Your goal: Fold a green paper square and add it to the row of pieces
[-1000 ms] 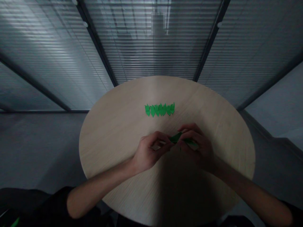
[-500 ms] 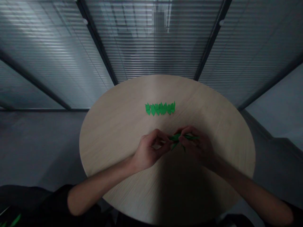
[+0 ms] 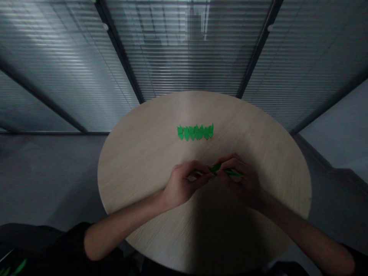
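Green folded piece (image 3: 235,174), apparently of paper, is held between both hands over the near half of a round wood-grain table (image 3: 129,153), slightly right of its middle. Its left end is pinched between the thumb and fingers of the left hand (image 3: 181,184). Its middle is gripped by the closed fingertips of the right hand (image 3: 244,184), and a narrow part is seen to extend beneath the right fingers towards the palm. The exact form of the piece cannot be determined, as much of it is covered by the fingers. Whether the table is touched by either hand cannot be told.

Beyond the hands, well apart from them, a row of pointed green folded pieces (image 3: 195,132) is laid side by side on the tabletop, some edges touching or overlapping. Dark shadow is cast across the near right part of the table. Dark sleeves (image 3: 69,243) are worn on both arms. Behind the table, horizontal-slat blinds (image 3: 178,69) are divided by dark frame posts (image 3: 122,57). Grey floor (image 3: 57,172) is visible to the left.
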The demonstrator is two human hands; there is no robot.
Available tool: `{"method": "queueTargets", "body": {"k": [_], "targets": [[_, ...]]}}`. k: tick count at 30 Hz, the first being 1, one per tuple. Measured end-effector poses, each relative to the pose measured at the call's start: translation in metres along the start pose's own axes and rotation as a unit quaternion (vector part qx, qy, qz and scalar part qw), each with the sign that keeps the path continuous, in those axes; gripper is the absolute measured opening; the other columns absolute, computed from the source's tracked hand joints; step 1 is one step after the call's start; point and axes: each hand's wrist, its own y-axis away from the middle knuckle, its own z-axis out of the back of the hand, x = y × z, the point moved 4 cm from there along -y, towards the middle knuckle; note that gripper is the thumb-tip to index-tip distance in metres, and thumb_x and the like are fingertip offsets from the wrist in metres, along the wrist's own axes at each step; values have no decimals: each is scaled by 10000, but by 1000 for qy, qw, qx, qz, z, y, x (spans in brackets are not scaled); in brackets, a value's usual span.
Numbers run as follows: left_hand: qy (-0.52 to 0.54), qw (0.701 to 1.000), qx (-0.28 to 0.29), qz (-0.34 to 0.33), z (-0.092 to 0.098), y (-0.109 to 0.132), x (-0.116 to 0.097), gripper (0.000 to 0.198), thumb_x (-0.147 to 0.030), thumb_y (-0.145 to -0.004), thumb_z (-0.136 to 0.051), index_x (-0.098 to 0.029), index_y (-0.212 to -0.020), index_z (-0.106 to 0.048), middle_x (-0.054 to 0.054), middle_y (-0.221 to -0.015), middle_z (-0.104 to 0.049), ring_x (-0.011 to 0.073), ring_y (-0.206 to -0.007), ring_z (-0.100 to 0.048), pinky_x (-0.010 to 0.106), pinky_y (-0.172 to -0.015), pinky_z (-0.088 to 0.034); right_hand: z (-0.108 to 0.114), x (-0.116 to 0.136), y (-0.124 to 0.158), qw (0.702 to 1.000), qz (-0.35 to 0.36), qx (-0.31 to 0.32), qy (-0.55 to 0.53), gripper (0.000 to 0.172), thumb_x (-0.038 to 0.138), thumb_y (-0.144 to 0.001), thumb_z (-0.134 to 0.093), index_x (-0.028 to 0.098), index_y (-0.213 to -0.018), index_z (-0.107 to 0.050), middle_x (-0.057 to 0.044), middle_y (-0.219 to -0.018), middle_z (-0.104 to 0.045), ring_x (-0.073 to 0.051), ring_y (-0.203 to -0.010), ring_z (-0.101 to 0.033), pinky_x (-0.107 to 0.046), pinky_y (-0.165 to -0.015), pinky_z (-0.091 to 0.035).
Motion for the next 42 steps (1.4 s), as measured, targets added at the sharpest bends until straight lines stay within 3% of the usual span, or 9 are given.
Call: {"method": "queueTargets", "body": {"k": [8, 13, 28, 33, 42], "targets": [[-20, 1000, -21, -6, 0, 2, 0, 151, -227, -860, -807, -139, -950, -725, 74, -830, -789, 154, -674, -756, 217, -590, -627, -1, 0, 2, 1000, -9, -10, -8, 89, 162, -950, -676, 239, -949, -630, -18, -986, -723, -157, -885, -688, -294, -769, -536], [21, 1000, -15, -7, -1, 0, 0, 107, -218, -879, -791, -135, -916, -734, 78, -838, -796, 145, -677, -760, 200, -599, -628, -1, 2, 2, 1000, 6, -8, 7, 104, 149, -943, -680, 234, -963, -625, -28, -996, -721, -163, -905, -679, -302, -788, -538], [20, 999, -17, 28, -3, 1, -1, 105, -211, -864, -780, -133, -926, -745, 77, -819, -799, 148, -654, -754, 210, -578, -630, -2, -3, 4, 998, -54, -28, -14, 118, 183, -918, -718, 235, -879, -620, -14, -934, -709, -155, -794, -686, -298, -703, -539], [11, 999, -20, 28, -2, 0, 0, 179, -241, -853, -806, -133, -992, -767, 91, -883, -815, 158, -683, -764, 218, -590, -640, 0, 0, 0, 999, -34, -23, 0, 91, 191, -932, -707, 237, -907, -633, -21, -950, -718, -161, -836, -691, -307, -744, -552], [54, 997, -22, 46, -2, -1, 0, 218, -317, -873, -815, -113, -945, -795, 116, -884, -814, 157, -680, -763, 213, -601, -640, 2, 2, 0, 999, -25, -29, -12, 83, 180, -920, -704, 229, -923, -636, -40, -997, -723, -160, -854, -710, -295, -731, -572]]}}
